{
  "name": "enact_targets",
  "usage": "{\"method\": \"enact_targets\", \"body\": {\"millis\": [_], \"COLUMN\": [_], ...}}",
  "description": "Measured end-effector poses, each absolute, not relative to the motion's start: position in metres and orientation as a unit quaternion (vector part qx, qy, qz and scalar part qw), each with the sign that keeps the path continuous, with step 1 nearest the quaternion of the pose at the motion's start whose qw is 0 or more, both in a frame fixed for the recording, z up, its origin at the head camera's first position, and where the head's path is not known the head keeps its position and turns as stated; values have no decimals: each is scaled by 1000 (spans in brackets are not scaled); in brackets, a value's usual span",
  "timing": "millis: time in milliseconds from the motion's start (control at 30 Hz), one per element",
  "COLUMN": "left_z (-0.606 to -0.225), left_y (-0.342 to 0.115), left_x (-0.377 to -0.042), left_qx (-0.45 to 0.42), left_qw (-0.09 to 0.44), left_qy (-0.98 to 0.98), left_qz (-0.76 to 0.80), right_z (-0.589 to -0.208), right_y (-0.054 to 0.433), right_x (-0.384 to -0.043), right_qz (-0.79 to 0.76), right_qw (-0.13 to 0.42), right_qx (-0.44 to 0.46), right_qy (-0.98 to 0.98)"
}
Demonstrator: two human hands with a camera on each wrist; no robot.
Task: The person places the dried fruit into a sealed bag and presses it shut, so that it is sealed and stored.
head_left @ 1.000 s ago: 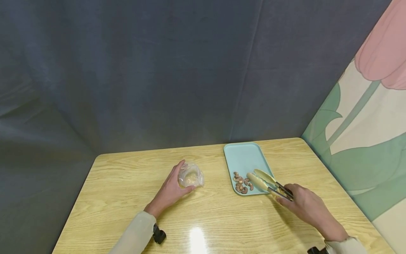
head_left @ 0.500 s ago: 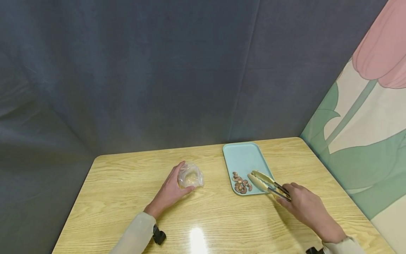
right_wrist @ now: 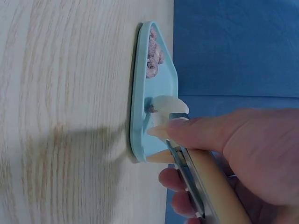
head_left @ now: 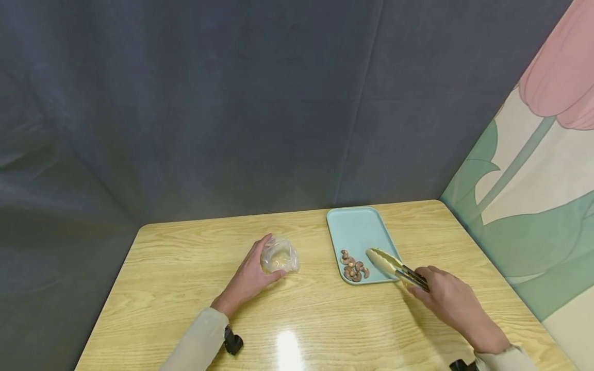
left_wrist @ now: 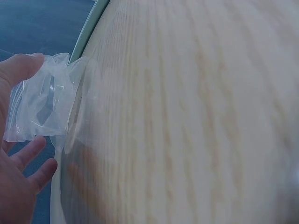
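My left hand holds a clear plastic bag that stands on the table with its mouth up and open, thumb and fingers around its side. The left wrist view shows the crumpled bag film between thumb and fingers. My right hand grips a pair of tongs, their cream heads close together over the light blue tray. A cluster of brown cashews lies in the tray's near left corner. By the tong heads in the right wrist view sits a small dark piece, mostly hidden.
The wood-grain table bears both bag and tray, with a stretch of tabletop between them. A dark curtain stands behind the table. On the right hangs a cloth with a tulip print.
The tong heads have come together, having stood apart a second ago, and sit slightly farther right of the cashews. My left hand and the bag have hardly moved.
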State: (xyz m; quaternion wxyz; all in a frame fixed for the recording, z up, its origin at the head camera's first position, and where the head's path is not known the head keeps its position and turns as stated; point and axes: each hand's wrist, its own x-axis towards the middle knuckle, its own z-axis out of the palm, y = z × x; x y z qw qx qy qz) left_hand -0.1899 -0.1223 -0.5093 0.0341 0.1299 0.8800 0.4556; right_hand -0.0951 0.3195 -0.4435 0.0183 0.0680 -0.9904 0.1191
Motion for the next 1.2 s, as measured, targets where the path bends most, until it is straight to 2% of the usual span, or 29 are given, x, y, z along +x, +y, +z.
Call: {"method": "enact_targets", "body": {"millis": [167,467,1200], "left_z": [-509,-510,-508], "left_y": [-122,-122,-120], "left_x": [-190,-191,-190], "left_qx": [131,132,137], "left_qw": [32,32,43], "left_qy": [880,878,876], "left_qz": [456,459,460], "right_z": [-443,-445,-431], "right_y": [320,319,323], "right_x": [-96,-93,-97], "right_qz": [118,99,94], "right_qw": [16,50,52], "right_qx": [67,86,91], "right_qy": [-991,-990,-990]}}
